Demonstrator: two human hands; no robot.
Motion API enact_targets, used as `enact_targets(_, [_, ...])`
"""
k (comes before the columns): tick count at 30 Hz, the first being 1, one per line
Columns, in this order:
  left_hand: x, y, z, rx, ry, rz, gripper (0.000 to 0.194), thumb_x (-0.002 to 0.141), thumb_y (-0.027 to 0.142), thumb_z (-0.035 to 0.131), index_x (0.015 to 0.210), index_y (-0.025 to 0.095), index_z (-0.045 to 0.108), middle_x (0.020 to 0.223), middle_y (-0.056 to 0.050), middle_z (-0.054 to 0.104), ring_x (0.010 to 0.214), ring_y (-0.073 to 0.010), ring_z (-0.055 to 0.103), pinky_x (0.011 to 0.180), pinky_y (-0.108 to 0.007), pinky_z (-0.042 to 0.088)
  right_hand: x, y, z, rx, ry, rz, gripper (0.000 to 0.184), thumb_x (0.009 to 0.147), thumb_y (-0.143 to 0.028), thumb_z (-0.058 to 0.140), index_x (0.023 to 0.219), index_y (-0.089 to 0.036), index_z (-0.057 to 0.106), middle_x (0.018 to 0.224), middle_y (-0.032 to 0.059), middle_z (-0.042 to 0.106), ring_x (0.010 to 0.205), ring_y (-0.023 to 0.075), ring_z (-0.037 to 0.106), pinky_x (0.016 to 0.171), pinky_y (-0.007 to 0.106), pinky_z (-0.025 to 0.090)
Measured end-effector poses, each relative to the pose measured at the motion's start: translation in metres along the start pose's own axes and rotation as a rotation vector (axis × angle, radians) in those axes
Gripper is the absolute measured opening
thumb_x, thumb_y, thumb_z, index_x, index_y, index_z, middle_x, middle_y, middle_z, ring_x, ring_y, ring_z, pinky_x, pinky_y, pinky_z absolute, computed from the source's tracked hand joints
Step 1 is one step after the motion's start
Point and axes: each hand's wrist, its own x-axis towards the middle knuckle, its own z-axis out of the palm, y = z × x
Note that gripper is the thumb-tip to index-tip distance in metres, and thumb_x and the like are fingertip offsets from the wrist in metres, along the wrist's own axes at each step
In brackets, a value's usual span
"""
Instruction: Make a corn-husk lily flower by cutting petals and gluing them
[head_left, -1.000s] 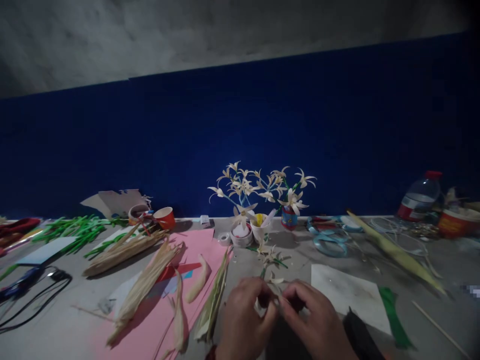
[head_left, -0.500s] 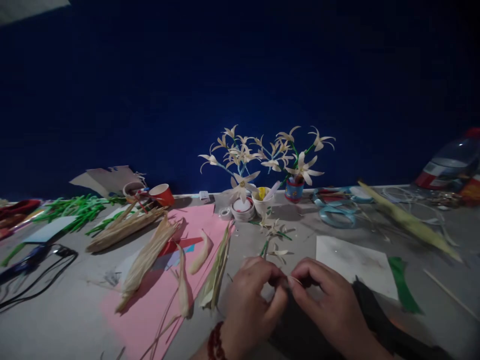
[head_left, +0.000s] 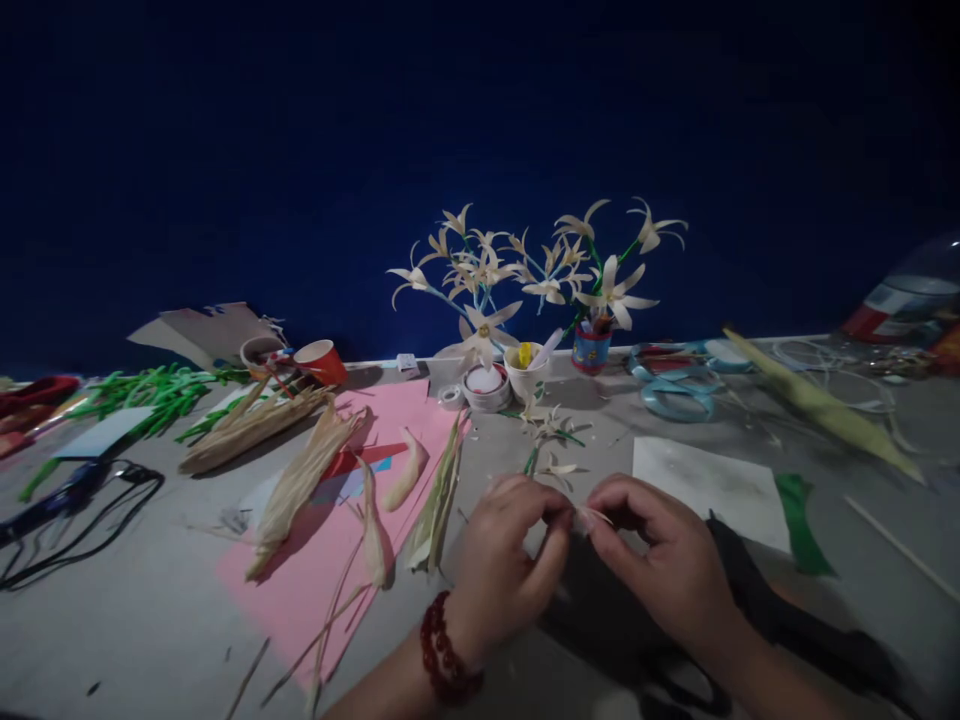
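My left hand (head_left: 510,560) and my right hand (head_left: 664,560) meet low in the middle of the view, both pinched on a small pale husk petal (head_left: 589,517) held between their fingertips. A red bead bracelet (head_left: 444,655) circles my left wrist. Just beyond the hands lie a few loose husk flowers with green stems (head_left: 546,440). Farther back stand finished white husk flowers (head_left: 525,275) in small cups (head_left: 592,350).
Dried corn husks (head_left: 300,480) lie on a pink paper sheet (head_left: 330,560) at left. Green strips (head_left: 150,400), black cables (head_left: 67,520), an orange cup (head_left: 321,362), blue ribbon (head_left: 675,395), a white sheet (head_left: 712,485), a corn cob (head_left: 817,410) and a bottle (head_left: 900,295) surround the grey tabletop.
The view has tilted downward, so the table's things sit higher in frame. My hands stay pinched together on the small husk piece and more of my left forearm shows.
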Motion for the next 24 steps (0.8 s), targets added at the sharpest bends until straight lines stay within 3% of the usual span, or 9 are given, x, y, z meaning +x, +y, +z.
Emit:
enact_targets(6, [0.002, -0.001, -0.002, 0.07, -0.023, 0.08, 0.012, 0.085, 0.007, 0.055, 0.081, 0.018, 0.059, 0.075, -0.006, 0.065, 0.074, -0.0209, 0.057, 0.078, -0.038, 0.043, 0.001, -0.002, -0.001, -0.078, -0.059, -0.023, 0.014, 0.083, -0.012, 0.056, 0.075, -0.024, 0.059, 0.068, -0.0028, 0.062, 0.061, 0.0142, 0.06, 0.058, 0.023, 0.048])
enact_targets(12, [0.003, 0.004, -0.001, 0.083, -0.039, 0.049, 0.017, 0.082, 0.007, 0.055, 0.072, 0.02, 0.053, 0.065, -0.001, 0.058, 0.067, -0.0185, 0.052, 0.078, -0.037, 0.043, 0.0, -0.002, -0.003, -0.142, -0.075, -0.03, 0.015, 0.082, -0.012, 0.056, 0.072, -0.024, 0.057, 0.066, -0.0043, 0.059, 0.061, 0.0133, 0.058, 0.058, 0.023, 0.044])
enact_targets(20, [0.002, 0.002, -0.008, 0.029, 0.024, -0.124, 0.02, 0.086, 0.011, 0.052, 0.069, 0.021, 0.053, 0.067, -0.001, 0.06, 0.069, -0.0188, 0.057, 0.069, -0.031, 0.043, 0.01, 0.005, -0.024, -0.237, 0.155, -0.033, 0.011, 0.085, -0.015, 0.058, 0.079, -0.024, 0.06, 0.075, -0.0005, 0.065, 0.066, 0.0164, 0.061, 0.065, 0.029, 0.048])
enact_targets(24, [0.002, 0.004, -0.006, -0.013, 0.005, -0.169, 0.02, 0.089, 0.016, 0.052, 0.071, 0.02, 0.057, 0.068, -0.002, 0.063, 0.071, -0.019, 0.06, 0.068, -0.03, 0.044, 0.005, 0.001, -0.011, -0.036, -0.05, 0.016, 0.007, 0.086, -0.019, 0.06, 0.09, -0.024, 0.063, 0.081, -0.0005, 0.068, 0.068, 0.0146, 0.066, 0.061, 0.023, 0.053])
